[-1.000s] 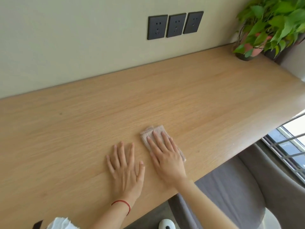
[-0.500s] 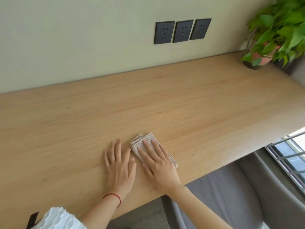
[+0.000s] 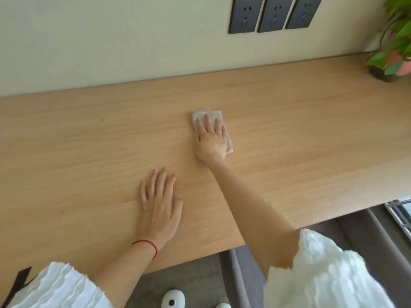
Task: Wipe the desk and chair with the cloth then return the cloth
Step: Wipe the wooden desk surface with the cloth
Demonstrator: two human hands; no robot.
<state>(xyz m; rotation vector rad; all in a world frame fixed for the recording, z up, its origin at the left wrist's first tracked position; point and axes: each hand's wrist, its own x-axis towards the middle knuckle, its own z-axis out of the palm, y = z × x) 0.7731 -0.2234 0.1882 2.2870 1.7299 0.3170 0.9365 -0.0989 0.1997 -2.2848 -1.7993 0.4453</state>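
On the wooden table (image 3: 289,134), the right hand (image 3: 211,141) lies flat with fingers spread, pressing the folded beige cloth (image 3: 205,115). Nearer the edge, the left hand (image 3: 159,205) rests open, palm down, holding nothing. What seems a grey chair (image 3: 378,241) sits below; sockets (image 3: 274,13) line the wall.

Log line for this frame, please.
phase: wiping desk | right hand: flat on cloth, mid-desk | left hand: flat on desk, empty | chair: not yet wiped
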